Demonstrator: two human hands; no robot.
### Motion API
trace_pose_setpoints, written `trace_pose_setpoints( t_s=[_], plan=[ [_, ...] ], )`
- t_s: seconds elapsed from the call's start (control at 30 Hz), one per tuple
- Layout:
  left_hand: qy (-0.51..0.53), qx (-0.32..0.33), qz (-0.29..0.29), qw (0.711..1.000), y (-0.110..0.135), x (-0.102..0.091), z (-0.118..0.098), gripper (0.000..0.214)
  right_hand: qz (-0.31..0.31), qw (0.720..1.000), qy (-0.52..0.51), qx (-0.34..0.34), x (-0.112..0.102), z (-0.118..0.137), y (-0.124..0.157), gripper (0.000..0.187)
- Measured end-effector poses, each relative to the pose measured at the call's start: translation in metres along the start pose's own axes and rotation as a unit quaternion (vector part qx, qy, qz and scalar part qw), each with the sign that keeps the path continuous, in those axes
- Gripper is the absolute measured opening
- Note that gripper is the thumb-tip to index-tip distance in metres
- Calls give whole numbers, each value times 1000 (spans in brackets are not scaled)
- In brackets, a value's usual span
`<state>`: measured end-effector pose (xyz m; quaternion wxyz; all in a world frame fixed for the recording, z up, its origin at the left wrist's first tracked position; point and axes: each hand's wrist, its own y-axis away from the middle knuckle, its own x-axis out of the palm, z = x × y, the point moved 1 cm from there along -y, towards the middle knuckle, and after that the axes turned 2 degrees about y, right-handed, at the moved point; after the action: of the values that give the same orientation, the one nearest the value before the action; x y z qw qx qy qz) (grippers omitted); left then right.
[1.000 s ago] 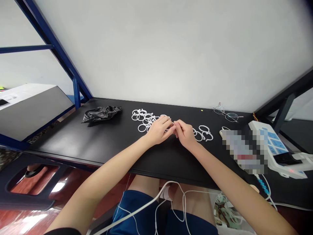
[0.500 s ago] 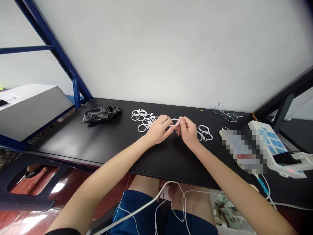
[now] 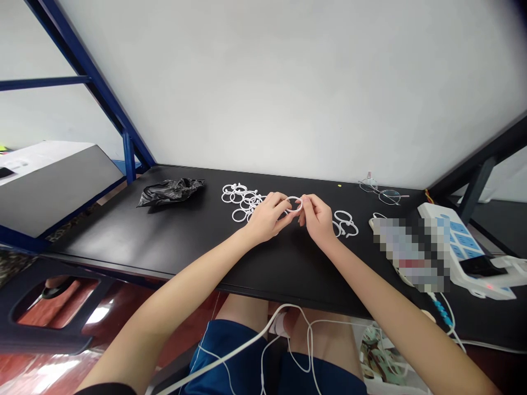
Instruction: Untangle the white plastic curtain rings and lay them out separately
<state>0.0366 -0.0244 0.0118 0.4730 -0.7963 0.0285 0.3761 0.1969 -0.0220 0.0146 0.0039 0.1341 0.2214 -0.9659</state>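
A white plastic ring (image 3: 295, 198) is held between my two hands just above the black table. My left hand (image 3: 269, 215) is closed on its left side, with thumb and fingers pinching it. On its right side, the fingertips of my right hand (image 3: 316, 215) grip the same ring, partly hiding it. A pile of similar white rings with small knobs (image 3: 242, 200) lies to the left, partly behind my left hand. Several more white rings (image 3: 346, 224) lie just right of my right hand.
A crumpled black plastic bag (image 3: 171, 192) lies at the left of the table (image 3: 164, 241). Eyeglasses (image 3: 382, 192), a blurred-out phone (image 3: 405, 255) and a power strip (image 3: 465, 247) with a plug are at the right. White cables (image 3: 247, 343) hang over my lap.
The held ring has tipped so its round opening shows more fully. My right hand has shifted very slightly; the piles on the table look the same.
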Motion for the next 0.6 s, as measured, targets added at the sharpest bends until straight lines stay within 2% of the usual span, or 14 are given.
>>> trace_pose_setpoints(
  t_s=[0.17, 0.23, 0.37, 0.6],
  plan=[
    [-17, 3, 16, 1000, 1, 5, 4, 23, 10, 1000, 3, 23, -5, -8, -7, 37],
    [-26, -5, 37, 999, 2, 8, 7, 22, 28, 998, 23, 44, -9, -14, -11, 38],
    [-46, -41, 84, 995, 5, 14, 16, 23, 27, 993, 87, 74, -16, -23, -16, 33],
    [-48, -72, 121, 989, 7, 15, 20, 19, 29, 982, 184, 21, -13, -28, -14, 21]
  ],
)
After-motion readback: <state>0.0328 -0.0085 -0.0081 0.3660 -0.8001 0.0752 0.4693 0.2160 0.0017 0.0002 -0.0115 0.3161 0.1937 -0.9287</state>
